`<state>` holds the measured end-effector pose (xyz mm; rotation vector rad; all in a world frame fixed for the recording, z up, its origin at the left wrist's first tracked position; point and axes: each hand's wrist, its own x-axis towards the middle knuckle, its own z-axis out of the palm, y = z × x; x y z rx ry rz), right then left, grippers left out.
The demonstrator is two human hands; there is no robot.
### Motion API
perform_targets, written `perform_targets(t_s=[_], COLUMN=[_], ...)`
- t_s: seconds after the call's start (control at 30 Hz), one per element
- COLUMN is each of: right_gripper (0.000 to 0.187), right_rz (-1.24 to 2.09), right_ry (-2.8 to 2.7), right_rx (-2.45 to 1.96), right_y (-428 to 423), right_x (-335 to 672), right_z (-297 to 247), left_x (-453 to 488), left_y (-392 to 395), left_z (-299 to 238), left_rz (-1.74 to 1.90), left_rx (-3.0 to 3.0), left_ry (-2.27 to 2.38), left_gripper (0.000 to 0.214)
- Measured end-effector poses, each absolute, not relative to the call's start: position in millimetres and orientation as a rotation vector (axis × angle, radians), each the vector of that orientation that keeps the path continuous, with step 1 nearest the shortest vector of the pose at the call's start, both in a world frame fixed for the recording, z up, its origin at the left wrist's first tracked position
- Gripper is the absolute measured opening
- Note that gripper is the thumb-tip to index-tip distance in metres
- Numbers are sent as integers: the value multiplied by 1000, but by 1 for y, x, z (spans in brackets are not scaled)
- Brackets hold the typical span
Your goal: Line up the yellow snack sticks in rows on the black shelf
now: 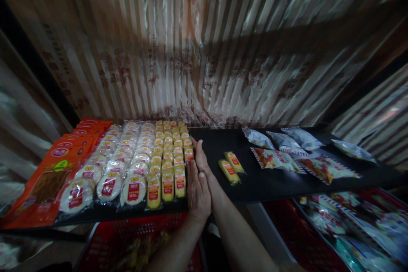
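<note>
Lining up along the right edge of the yellow packs [168, 165], both hands sit on the black shelf [261, 182], one ahead of the other. The left hand [197, 193] is the nearer one, flat, palm down, fingers pressed together, its inner edge touching the front yellow packs. The right hand [200, 156] reaches further back, also flat with fingers together and pointing away, its side against the same row's edge. Neither hand grips anything.

The yellow packs run in neat rows from the shelf's front to its back, directly left of the hands. Left of them lie the round packs [127, 170], white with red labels, then the orange packs [60, 159] at the far left end.

Just right of the hands, apart from the rows, a loose pair [231, 166] of yellow packs lies at a slant on bare shelf. Further right, bags [287, 153] are scattered loosely. A red basket [127, 238] stands below the shelf, and a striped curtain [204, 51] hangs behind.
</note>
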<state>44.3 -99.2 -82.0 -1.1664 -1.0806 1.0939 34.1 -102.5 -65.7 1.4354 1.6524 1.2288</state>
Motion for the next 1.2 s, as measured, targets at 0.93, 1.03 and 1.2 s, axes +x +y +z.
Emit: perform_targets(t_s=[0.93, 1.03, 1.2], right_gripper=[67, 68, 70], right_rz=[1439, 1413, 1434], right_ry=[-925, -880, -887], right_rx=[-1017, -1031, -978], right_y=[49, 47, 49], right_x=[63, 63, 61], right_z=[-62, -60, -61], left_x=[36, 36, 36], left_y=[-103, -103, -103], left_z=[-73, -74, -72], left_rz=[1276, 1263, 1286], left_rx=[1453, 1454, 1462], left_ry=[1670, 1665, 1664], left_gripper=[58, 59, 58])
